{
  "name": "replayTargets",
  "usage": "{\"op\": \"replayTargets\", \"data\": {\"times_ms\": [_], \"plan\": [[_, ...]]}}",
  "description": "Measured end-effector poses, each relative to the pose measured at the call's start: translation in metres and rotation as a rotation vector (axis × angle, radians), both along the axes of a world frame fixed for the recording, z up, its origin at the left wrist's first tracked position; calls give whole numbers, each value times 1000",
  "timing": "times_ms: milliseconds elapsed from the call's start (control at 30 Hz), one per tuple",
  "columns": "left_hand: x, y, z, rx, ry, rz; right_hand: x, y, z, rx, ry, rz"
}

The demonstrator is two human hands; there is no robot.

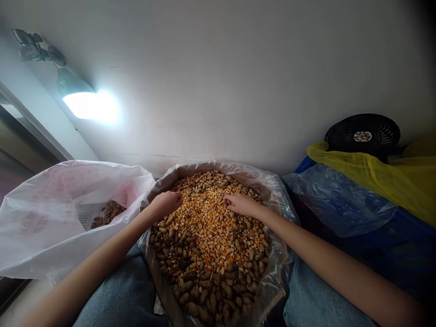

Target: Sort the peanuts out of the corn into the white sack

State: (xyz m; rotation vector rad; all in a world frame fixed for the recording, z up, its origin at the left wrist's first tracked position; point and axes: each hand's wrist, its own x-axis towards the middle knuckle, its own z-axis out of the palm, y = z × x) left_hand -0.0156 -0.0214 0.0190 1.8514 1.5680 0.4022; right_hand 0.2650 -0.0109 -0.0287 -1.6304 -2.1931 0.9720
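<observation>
A wide container lined with a clear plastic bag (pixel 277 190) stands between my knees, full of yellow corn kernels (pixel 213 236) and unshelled peanuts (pixel 204 295). The kernels show mostly in the middle, with peanuts around them. Over the left side of the heap, my left hand (pixel 166 203) is closed, its fingers curled; what they hold, if anything, is hidden. My right hand (pixel 242 204) is over the right side, thumb and fingers pinched together. Anything in that pinch is too small to make out.
At the left, an open white woven sack (pixel 44 204) holds some peanuts (pixel 108 213). A lit lamp (pixel 80 97) hangs on the wall. On the right are a blue crate (pixel 378 240), clear plastic sheeting (pixel 344 200), yellow mesh (pixel 368 172) and a black fan (pixel 363 134).
</observation>
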Motion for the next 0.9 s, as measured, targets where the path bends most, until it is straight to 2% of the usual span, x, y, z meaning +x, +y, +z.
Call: {"op": "replayTargets", "data": {"times_ms": [100,300,500,667,733,767,900], "plan": [[-10,-12,-1,-18,274,-64,0,1,0,38,-50,33],[-4,-30,-16,-42,539,-212,-5,0,-12,81,-18,-16],[0,-28,-12,-21,611,-277,-9,-1,-10,8,202,-135],[-2,-26,-5,-30,596,-290,-8,-1,2,-191,551,-221],[-1,-24,2,-28,502,-291,-7,0,7,-266,710,-249],[-1,-23,6,-54,384,-280,-7,1,10,-293,785,-264],[2,-20,11,-264,-292,-151,-6,1,21,-375,1015,-304]]}}
